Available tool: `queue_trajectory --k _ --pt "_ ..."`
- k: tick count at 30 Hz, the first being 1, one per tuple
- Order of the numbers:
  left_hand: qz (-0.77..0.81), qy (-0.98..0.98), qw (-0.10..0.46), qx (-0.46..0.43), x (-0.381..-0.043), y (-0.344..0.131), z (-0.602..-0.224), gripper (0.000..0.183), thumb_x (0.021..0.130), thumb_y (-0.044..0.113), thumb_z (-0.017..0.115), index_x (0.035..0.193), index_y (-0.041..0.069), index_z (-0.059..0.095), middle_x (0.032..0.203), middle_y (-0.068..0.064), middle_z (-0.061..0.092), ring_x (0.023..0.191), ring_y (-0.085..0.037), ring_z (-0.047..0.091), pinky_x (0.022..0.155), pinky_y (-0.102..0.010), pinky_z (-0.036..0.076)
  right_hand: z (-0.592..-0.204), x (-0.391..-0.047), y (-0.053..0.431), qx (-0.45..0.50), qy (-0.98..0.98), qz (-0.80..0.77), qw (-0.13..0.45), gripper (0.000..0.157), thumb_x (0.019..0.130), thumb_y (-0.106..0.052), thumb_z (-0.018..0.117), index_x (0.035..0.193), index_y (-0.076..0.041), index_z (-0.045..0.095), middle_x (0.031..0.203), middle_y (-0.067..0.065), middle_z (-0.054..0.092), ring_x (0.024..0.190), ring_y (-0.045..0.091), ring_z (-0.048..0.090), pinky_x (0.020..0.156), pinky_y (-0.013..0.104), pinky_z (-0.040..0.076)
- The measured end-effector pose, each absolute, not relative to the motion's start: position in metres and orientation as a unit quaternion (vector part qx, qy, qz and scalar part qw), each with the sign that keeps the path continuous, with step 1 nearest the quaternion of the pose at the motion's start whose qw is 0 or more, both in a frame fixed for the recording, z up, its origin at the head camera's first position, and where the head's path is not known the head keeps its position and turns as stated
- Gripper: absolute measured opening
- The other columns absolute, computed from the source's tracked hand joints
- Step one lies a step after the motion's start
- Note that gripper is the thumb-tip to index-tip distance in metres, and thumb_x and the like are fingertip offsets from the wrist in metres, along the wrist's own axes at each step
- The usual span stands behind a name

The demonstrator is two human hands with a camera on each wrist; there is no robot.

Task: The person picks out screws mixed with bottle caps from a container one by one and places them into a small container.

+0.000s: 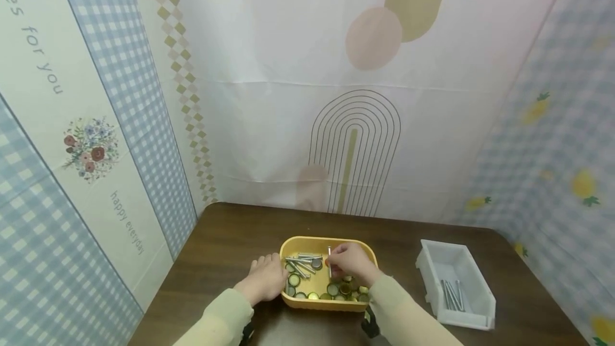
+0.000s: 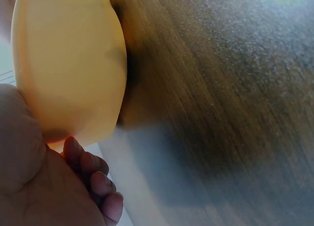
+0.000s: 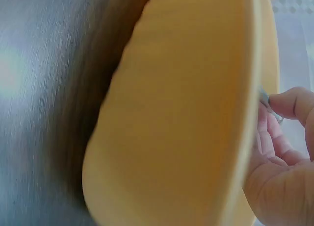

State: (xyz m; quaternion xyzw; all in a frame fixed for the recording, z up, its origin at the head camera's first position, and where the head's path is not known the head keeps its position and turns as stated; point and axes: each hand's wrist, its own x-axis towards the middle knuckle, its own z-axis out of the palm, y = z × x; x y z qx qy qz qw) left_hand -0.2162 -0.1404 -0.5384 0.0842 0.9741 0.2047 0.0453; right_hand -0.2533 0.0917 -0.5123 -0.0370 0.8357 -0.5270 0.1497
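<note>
A yellow plastic basket (image 1: 324,307) stands on the table, holding bottle caps (image 1: 338,288) and long silver bolts (image 1: 300,265). At its left end, my left hand (image 1: 267,277) grips the rim; in the left wrist view its fingers (image 2: 95,172) curl beside the outer wall. My right hand (image 1: 353,261) reaches in over the right side and pinches one bolt (image 1: 329,261) upright between thumb and fingers. The right wrist view shows the thumb (image 3: 289,102) pressed on that bolt's grey metal (image 3: 264,96), while the near wall hides the rest.
To the right stands a white open-front bin (image 1: 482,287) with several silver bolts (image 1: 452,296) lying inside. Dark wood-grain tabletop (image 1: 230,234) lies around both containers. Printed cloth (image 1: 259,138) hangs behind the table and along both sides.
</note>
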Motion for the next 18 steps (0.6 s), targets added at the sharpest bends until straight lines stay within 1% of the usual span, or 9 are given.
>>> queue_trajectory --k 3,4,12,18 --pt "0.207 0.974 0.047 0.085 -0.216 -0.141 -0.538 0.030 0.095 0.025 0.049 0.102 -0.004 0.052 0.090 -0.014 0.051 0.087 -0.032 0.047 0.082 -0.051 0.034 -0.510 -0.256 0.105 -0.022 0.825 -0.542 0.158 0.015 0.086 -0.004 0.063 0.092 0.010 0.065 0.084 0.017 0.065 0.066 0.018 0.062 0.067 0.040 0.056" --pt "0.208 0.973 0.049 0.083 -0.217 -0.140 -0.538 0.030 0.095 0.025 0.048 0.103 -0.004 0.052 0.090 -0.014 0.051 0.087 -0.032 0.047 0.082 -0.051 0.034 -0.509 -0.257 0.109 -0.016 0.826 -0.541 0.157 0.016 0.086 -0.005 0.063 0.093 0.010 0.064 0.085 0.018 0.065 0.066 0.019 0.063 0.067 0.039 0.056" --pt "0.210 0.973 0.046 0.084 -0.219 -0.139 -0.539 0.030 0.095 0.024 0.048 0.104 -0.004 0.052 0.091 -0.014 0.052 0.088 -0.032 0.048 0.083 -0.051 0.035 -0.502 -0.264 0.149 0.002 0.830 -0.537 0.151 0.017 0.086 -0.006 0.064 0.094 0.009 0.062 0.088 0.018 0.062 0.072 0.021 0.061 0.065 0.034 0.055" --pt "0.215 0.972 0.043 0.082 -0.219 -0.139 -0.538 0.030 0.095 0.024 0.048 0.104 -0.004 0.052 0.091 -0.014 0.052 0.088 -0.032 0.047 0.083 -0.051 0.034 -0.497 -0.265 0.175 0.001 0.842 -0.520 0.142 0.017 0.085 -0.005 0.063 0.093 0.009 0.064 0.087 0.017 0.063 0.072 0.022 0.062 0.066 0.035 0.055"
